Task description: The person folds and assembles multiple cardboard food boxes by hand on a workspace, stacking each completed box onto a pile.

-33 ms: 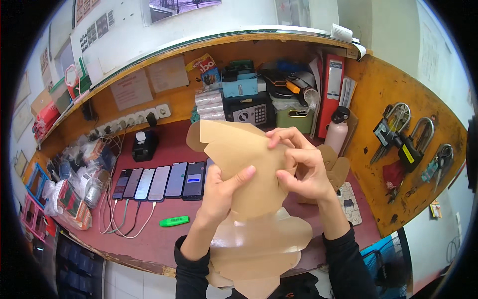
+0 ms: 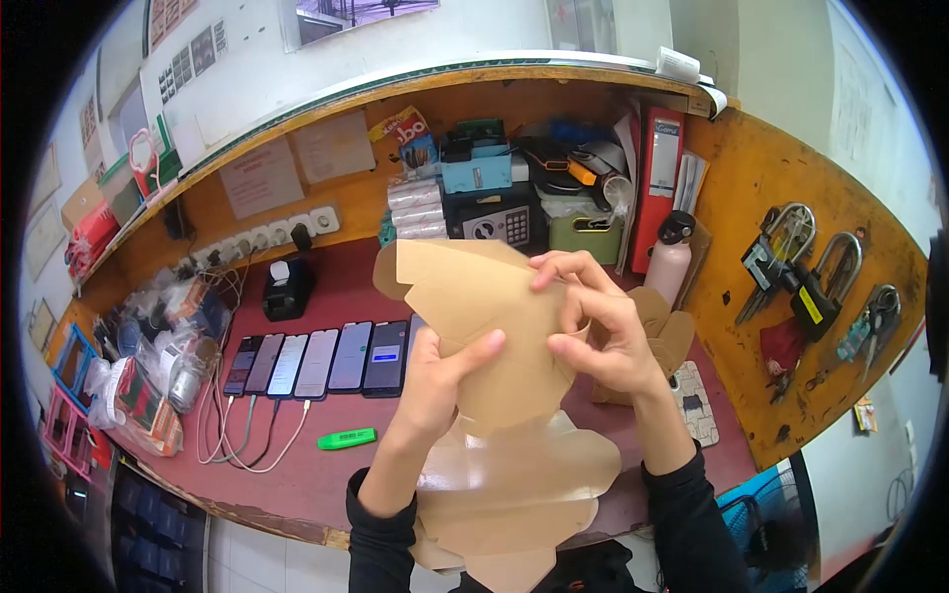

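A brown cardboard box blank, partly folded, is held up before me, tilted above the table. My left hand grips its left side, the thumb lying across the front and the other fingers hidden behind. At the right edge my right hand is closed, with the thumb and bent fingers pinching a flap. Beneath it lie flat cardboard blanks with a shiny top surface, overlapping the table's front edge. Just behind my right wrist stands another brown cardboard box, partly hidden.
Several phones lie in a row on the red table, some with cables, near a green highlighter. A patterned case lies right. Behind are a pink bottle, a safe and a small black printer.
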### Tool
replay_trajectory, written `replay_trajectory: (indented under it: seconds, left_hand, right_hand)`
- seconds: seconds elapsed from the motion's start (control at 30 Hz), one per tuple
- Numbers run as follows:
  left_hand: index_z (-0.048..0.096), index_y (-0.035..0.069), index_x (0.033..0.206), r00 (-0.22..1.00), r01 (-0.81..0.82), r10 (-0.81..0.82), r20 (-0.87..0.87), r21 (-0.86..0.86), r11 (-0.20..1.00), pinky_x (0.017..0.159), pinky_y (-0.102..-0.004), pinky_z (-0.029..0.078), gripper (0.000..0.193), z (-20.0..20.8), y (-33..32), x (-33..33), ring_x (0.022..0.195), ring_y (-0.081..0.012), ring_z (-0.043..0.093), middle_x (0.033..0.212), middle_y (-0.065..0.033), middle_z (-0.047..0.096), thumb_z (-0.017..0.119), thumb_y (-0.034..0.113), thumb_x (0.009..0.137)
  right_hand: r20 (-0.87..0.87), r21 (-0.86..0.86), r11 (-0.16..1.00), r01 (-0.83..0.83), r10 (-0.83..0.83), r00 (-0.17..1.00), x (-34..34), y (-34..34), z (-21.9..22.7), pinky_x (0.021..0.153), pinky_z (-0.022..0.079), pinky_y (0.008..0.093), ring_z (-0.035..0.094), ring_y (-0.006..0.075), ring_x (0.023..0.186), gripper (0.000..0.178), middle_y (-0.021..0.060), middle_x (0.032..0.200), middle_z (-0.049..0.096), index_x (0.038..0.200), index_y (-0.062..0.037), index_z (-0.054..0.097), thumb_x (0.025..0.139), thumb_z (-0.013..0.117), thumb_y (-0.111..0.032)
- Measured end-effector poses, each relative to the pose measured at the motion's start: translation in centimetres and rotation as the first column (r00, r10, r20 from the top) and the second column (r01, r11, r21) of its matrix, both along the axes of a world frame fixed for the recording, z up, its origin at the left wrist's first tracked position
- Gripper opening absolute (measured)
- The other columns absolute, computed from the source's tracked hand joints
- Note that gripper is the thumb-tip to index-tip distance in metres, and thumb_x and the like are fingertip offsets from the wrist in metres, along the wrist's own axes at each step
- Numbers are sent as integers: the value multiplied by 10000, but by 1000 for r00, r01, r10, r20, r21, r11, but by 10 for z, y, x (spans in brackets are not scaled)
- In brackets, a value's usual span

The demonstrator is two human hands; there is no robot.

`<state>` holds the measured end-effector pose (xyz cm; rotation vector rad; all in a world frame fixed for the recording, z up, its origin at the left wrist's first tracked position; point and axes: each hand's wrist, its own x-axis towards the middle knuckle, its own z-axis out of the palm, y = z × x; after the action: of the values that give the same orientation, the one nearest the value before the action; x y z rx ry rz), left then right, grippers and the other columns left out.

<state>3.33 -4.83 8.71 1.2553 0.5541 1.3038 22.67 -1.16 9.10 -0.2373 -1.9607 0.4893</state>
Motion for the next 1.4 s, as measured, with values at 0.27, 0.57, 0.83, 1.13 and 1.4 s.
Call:
replay_trajectory:
  seconds: [0.27,0.57,0.83,1.13,1.4]
  left_hand:
    - [359,-36,1253,968,170,-129,215,-183,968,884,-372,463,470,1,-6,0,1057,-268,548,1187,-173,509,533,120,845]
    - [464,-37,1166,886,153,34,-463,359,921,841,-338,443,366,-4,0,1,984,-225,562,1113,-121,561,553,115,845]
    - [589,-38,990,785,214,5,-619,279,936,740,-266,480,260,8,-2,-14,826,-122,590,870,-66,637,655,13,744]
    - [588,-56,1023,822,239,-200,-533,4,971,664,-262,481,405,18,22,-45,800,-140,608,888,-48,646,749,94,682]
    - [466,28,1224,916,308,-313,-251,-58,950,889,-298,409,618,-4,18,-26,1057,-148,508,1121,-55,565,750,66,677]
  right_hand:
    - [-348,-314,857,-409,297,889,-16,3,-10,1010,274,384,362,256,1208,595,147,1232,413,1287,-81,255,844,577,-313]
    - [200,22,995,95,-97,975,-13,-7,7,1017,268,369,371,265,1237,617,148,1277,434,1239,9,433,806,588,-402]
    - [176,-134,967,216,-191,966,-14,-22,7,647,431,304,560,212,717,183,133,787,578,888,26,605,797,607,-133]
    - [-320,-30,829,558,-537,781,-8,-26,5,533,450,230,603,135,587,118,94,688,653,730,7,669,637,665,79]
    - [-163,378,826,419,-386,908,-5,-21,12,590,453,240,548,165,636,275,39,864,687,808,-80,702,568,663,46]
